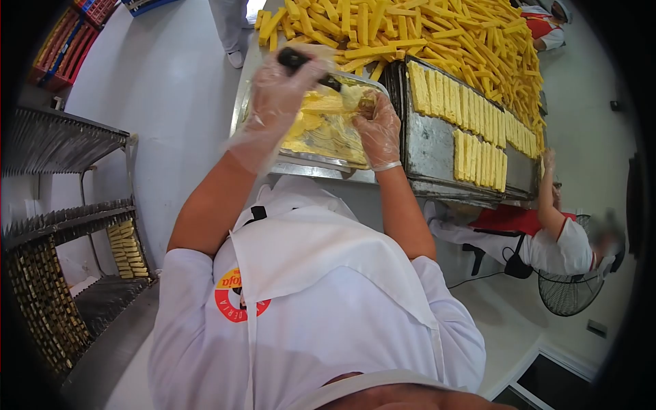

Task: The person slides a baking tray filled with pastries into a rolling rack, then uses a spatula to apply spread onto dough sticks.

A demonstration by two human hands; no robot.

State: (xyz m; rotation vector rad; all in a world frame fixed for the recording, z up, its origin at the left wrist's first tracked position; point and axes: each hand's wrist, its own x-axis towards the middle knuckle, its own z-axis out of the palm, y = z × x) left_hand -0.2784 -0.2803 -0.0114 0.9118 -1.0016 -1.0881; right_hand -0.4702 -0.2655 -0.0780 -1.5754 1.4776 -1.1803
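Observation:
My left hand [290, 92], in a clear plastic glove, is closed around a black-handled tool [329, 82]. Pale cream covers the tool's tip, so its exact kind is hidden. Facing it, my gloved right hand [380, 133] pinches a small yellow piece [369, 101], partly covered by the fingers; the creamy tip is right beside it. Both hands are over a metal tray [321, 161] smeared with yellow cream [314, 126]. To the right, a dark baking tray [430, 154] bears rows of cream-coloured sticks [478, 160].
A large heap of yellow sticks [437, 34] covers the table's far part. Racks of trays [61, 143] stand at left, with red crates [68, 51] behind. A co-worker [560, 239] reaches toward the baking tray's right end, near a fan [570, 290]. Other people stand farther off.

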